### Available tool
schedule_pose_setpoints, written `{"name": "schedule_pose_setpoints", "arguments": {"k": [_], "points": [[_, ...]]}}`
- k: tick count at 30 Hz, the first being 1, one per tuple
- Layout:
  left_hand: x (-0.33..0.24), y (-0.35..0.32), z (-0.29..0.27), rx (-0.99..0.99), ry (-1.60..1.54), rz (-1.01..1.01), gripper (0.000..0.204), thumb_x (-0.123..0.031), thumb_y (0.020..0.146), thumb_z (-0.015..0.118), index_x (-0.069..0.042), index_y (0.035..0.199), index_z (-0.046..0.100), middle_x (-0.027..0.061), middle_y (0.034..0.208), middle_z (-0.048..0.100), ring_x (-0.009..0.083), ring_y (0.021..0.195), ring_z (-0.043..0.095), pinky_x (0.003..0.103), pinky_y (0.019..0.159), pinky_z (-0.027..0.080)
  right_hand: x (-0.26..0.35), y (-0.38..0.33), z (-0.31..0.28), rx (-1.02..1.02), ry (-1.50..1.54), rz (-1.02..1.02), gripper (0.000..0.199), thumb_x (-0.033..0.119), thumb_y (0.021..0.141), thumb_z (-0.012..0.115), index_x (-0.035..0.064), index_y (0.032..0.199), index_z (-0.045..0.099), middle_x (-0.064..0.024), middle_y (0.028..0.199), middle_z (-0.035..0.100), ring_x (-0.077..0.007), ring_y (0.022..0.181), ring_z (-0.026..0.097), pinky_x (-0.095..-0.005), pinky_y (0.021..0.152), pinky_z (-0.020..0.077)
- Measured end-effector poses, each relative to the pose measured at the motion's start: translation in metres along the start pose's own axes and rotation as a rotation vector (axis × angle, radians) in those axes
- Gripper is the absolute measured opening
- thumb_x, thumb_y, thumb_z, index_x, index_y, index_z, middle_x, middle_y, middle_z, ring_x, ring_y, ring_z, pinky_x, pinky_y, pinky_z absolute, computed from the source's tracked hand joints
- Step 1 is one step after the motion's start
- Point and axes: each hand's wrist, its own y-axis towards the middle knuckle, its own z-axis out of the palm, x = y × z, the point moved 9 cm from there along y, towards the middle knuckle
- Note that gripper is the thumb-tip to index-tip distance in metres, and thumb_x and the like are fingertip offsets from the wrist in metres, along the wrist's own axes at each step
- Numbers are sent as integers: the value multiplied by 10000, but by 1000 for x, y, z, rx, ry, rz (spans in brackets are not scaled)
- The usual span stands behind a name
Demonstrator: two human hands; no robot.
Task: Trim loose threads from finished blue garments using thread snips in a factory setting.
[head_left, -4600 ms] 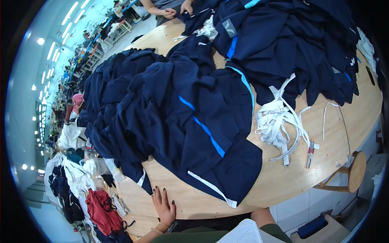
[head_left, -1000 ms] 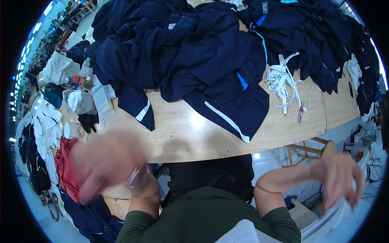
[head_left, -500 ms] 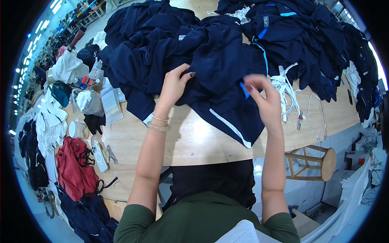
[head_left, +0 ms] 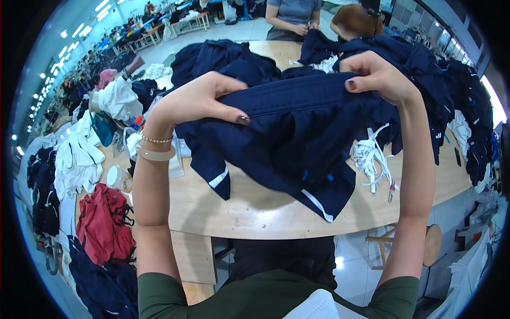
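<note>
Bright ceiling lights [head_left: 82,26] are lined up down the long workroom, and up front a pale wooden table [head_left: 249,218] is heaped with navy cloth. Centre stage now: a navy garment [head_left: 281,138] is held up over the table, its wide stitched waistband [head_left: 289,98] spread between two hands. One end is pinched by the left hand [head_left: 204,101], thumb in front, the grip closed on the fabric; two bracelets [head_left: 155,148] are worn on that wrist. At the other end, the band is clasped by the right hand [head_left: 377,80], thumb pressed on the front, that grip closed too. Below, two white-trimmed corners [head_left: 317,204] are laid on the table; whether they are joined to the held piece cannot be told. Off to the right, a tangle of white tape [head_left: 367,159] is seen, with red-handled snips [head_left: 391,191] placed just beside it. Over on the left, a red bag [head_left: 106,223] is slumped near a clear cup [head_left: 119,178]. Beyond the far edge, two co-workers [head_left: 292,21] are glimpsed.
</note>
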Motion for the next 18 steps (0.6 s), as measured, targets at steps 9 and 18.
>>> {"name": "schedule_pose_setpoints", "arguments": {"k": [9, 18], "points": [[17, -70, -86, -197, -20, -82, 301, -213, 825, 722, 63, 936, 677, -12, 829, 659, 37, 748, 535, 197, 705, 451, -32, -95, -73, -240, 151, 128, 235, 225, 720, 798, 50, 708, 643, 30, 643, 585, -36, 580, 506, -173, 580, 398], [34, -51, -82, -176, -33, -127, 245, -186, 836, 719, 33, 942, 689, -29, 794, 661, 33, 743, 540, 188, 709, 455, -11, -84, -52, -209, 33, 15, 205, 233, 773, 733, 35, 778, 685, 9, 713, 605, -48, 655, 533, -194, 605, 411]]}}
